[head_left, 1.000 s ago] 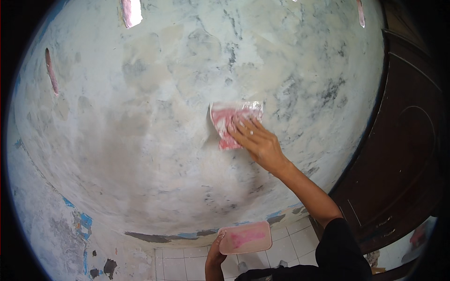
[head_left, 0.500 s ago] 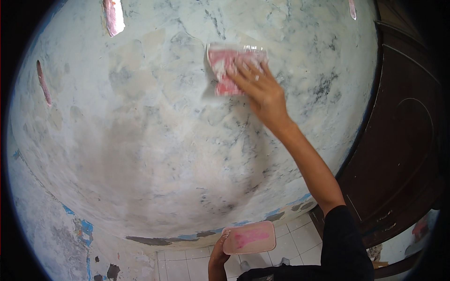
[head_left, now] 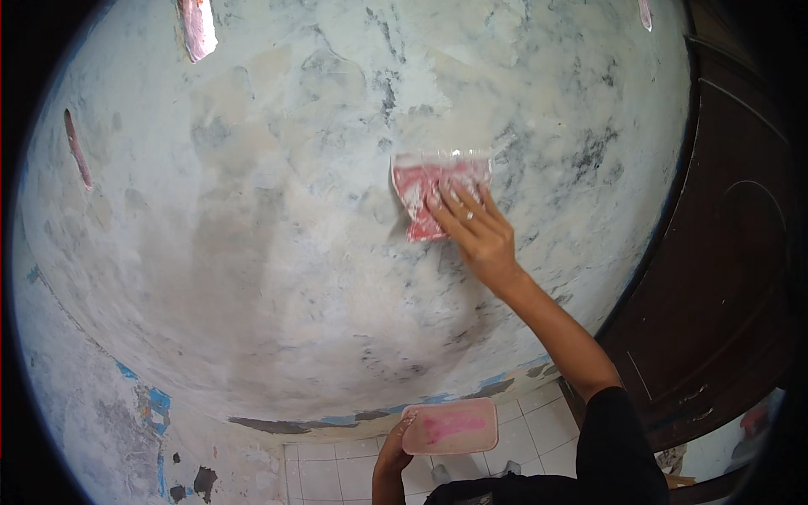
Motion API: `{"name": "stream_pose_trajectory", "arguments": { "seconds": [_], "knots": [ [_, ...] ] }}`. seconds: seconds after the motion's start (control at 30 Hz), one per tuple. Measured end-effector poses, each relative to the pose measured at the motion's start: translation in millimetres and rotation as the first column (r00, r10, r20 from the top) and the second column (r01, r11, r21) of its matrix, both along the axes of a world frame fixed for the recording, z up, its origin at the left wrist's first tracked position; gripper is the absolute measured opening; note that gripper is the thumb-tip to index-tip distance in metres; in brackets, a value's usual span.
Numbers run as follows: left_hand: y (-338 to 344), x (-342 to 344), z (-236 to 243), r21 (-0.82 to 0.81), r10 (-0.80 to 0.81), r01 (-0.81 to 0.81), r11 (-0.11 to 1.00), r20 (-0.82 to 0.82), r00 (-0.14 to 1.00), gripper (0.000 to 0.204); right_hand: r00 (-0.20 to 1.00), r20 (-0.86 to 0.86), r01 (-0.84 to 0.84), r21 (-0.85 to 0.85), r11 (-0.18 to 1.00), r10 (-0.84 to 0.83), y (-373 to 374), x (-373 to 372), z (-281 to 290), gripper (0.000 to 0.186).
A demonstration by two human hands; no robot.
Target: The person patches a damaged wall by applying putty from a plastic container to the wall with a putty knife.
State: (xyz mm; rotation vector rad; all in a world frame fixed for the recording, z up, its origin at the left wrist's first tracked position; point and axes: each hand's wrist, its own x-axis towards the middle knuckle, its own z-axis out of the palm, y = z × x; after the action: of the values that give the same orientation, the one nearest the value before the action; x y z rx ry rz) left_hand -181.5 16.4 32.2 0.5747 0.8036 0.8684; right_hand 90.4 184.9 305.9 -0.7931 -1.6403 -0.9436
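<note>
My right hand [head_left: 480, 227] grips a wide, flat scraper [head_left: 416, 177], pink-smeared with a pale glossy top edge, fingers spread over its back as it lies against the mottled white plastered wall [head_left: 295, 168]. Down at the lower centre, my left hand [head_left: 394, 446] holds a shallow pale pink container [head_left: 468, 439] by its left side; a bright pink smear shows inside it. The fingertips of that hand are partly hidden at the container's rim.
A dark wooden panelled door or cupboard [head_left: 707, 269] stands along the right. Pink-filled slots [head_left: 199, 29] mark the upper wall. At lower left is a patchy wall [head_left: 93, 379] with blue flakes. White floor tiles [head_left: 353, 471] show below, and small clutter [head_left: 753, 425] sits at lower right.
My right hand and the scraper rose up the wall by half a second ago and have since come back down, ending slightly right of and higher than at first. My left hand has barely moved.
</note>
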Motion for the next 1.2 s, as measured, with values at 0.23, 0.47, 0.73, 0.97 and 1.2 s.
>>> {"name": "stream_pose_trajectory", "arguments": {
  "seconds": [0.23,0.47,0.73,0.97,1.2],
  "knots": [
    [0.6,6.6,2.2,-0.022,0.026,-0.025,0.999,0.054,0.998,0.045,0.991,0.087,-0.077,-0.266,0.961,0.104,-21.5,1.7,-103.6,0.045],
    [-7.7,6.6,3.4,-0.022,-0.008,0.008,1.0,-0.001,1.0,0.046,0.96,0.071,-0.248,-0.244,0.938,0.272,-72.8,16.1,-95.7,0.034],
    [-10.1,4.9,-1.7,0.002,0.009,-0.009,1.0,0.02,1.0,0.046,0.919,-0.158,-0.386,-0.538,0.749,0.36,-63.1,42.3,61.1,0.015],
    [-15.4,12.9,-1.1,0.033,0.027,-0.029,0.999,0.053,0.998,0.044,0.994,-0.04,-0.11,-0.549,0.829,0.106,-29.4,37.5,135.3,0.017],
    [-10.5,4.9,-11.7,0.021,0.037,-0.038,0.999,0.038,0.999,0.042,0.987,0.047,0.156,-0.137,0.978,-0.151,-31.5,26.5,153.7,0.011]
  ]
}}
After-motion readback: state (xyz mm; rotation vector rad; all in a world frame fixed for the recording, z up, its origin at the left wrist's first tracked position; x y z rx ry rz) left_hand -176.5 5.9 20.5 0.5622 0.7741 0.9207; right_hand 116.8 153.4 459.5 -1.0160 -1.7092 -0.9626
